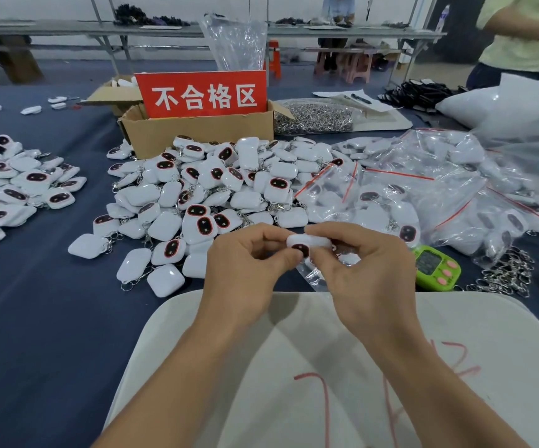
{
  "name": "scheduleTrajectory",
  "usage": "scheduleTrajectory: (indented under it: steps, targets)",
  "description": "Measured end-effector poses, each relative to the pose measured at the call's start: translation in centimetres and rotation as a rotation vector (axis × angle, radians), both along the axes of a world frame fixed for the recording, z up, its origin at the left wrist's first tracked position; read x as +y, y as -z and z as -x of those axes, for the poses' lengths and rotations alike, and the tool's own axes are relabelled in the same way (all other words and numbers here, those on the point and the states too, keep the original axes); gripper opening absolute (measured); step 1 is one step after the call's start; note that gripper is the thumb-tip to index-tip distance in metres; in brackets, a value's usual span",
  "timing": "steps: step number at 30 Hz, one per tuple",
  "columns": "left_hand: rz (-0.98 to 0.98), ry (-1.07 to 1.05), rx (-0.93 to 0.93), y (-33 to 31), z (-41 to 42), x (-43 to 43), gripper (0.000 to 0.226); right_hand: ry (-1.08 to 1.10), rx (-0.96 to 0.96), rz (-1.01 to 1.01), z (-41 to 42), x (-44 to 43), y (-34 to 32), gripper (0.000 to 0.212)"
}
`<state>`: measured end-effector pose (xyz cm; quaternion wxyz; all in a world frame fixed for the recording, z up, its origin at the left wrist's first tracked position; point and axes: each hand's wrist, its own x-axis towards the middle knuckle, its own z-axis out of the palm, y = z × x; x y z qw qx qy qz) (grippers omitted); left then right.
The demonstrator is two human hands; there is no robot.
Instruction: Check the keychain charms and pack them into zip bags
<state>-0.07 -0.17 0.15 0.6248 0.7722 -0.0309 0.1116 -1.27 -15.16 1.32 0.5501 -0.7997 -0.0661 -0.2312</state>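
My left hand (248,266) and my right hand (365,270) together pinch one white keychain charm (307,243) with a dark oval face, held above the table's near edge. A clear zip bag (313,274) hangs beneath the charm, against my right hand. Behind my hands lies a big heap of loose white charms (210,195) with metal clasps. To the right is a pile of charms packed in clear zip bags (429,189) with red seal lines.
A cardboard box (197,130) with a red sign stands behind the heap. Another charm pile (13,185) lies at the left. A green timer (436,266) and loose key rings (504,276) sit at the right. A white board (294,367) lies under my arms. A person stands at the far right.
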Motion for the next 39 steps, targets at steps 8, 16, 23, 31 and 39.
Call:
scheduleTrajectory:
  steps: [8,16,23,31,39]
  targets:
    - [0.256,0.024,0.202,-0.4,-0.6,-0.1,0.020,-0.093,0.154,0.117,-0.4,-0.2,0.6,0.047]
    - [0.249,0.130,0.055,-0.9,0.1,0.0,0.011,-0.125,0.142,0.124,-0.4,-0.1,0.7,0.029]
    - [0.173,-0.012,0.129,-0.3,-0.2,-0.1,0.021,-0.030,0.128,0.040,-0.1,0.0,0.4,0.029]
    - [0.287,-0.005,0.165,-0.5,-0.4,0.2,0.019,-0.102,0.069,0.189,-0.2,0.3,0.8,0.036]
    - [0.260,0.083,-0.002,-1.1,-0.3,0.3,0.009,-0.107,0.180,-0.128,-0.4,0.5,0.6,0.028]
